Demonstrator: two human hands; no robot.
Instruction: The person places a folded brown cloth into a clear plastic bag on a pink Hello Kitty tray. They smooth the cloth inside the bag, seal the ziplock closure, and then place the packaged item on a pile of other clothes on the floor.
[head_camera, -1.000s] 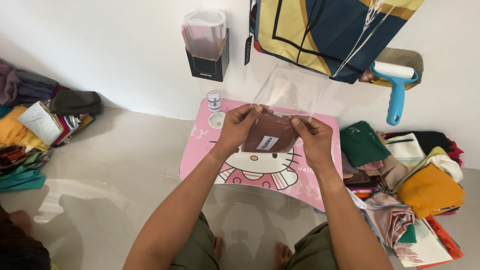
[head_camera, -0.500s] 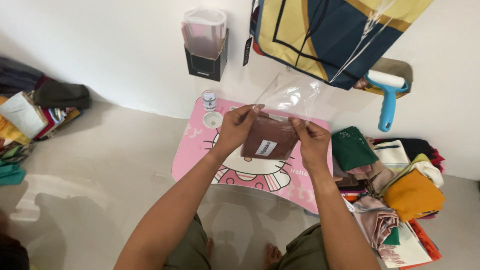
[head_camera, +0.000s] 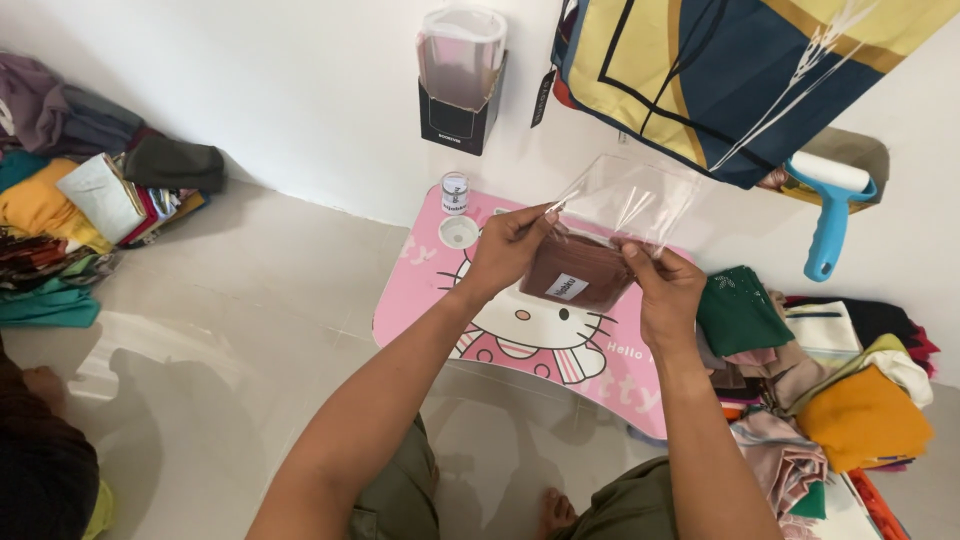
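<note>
My left hand and my right hand hold a clear plastic bag above a pink cartoon-cat lap table. A folded brown cloth with a small white label sits in the bag's lower part, between my hands. The bag's open upper end stands up empty toward the wall. My left fingers pinch the bag's left edge, and my right fingers grip its right side.
A small jar and its white lid sit at the table's far corner. Folded cloths are piled at left and right. A blue lint roller, a wall-mounted clear container and a hanging patterned fabric are by the wall.
The view shifted to the right, so the left cloth pile slid toward the frame edge. Both hands keep holding the bag, with the brown cloth sitting slightly deeper inside it.
</note>
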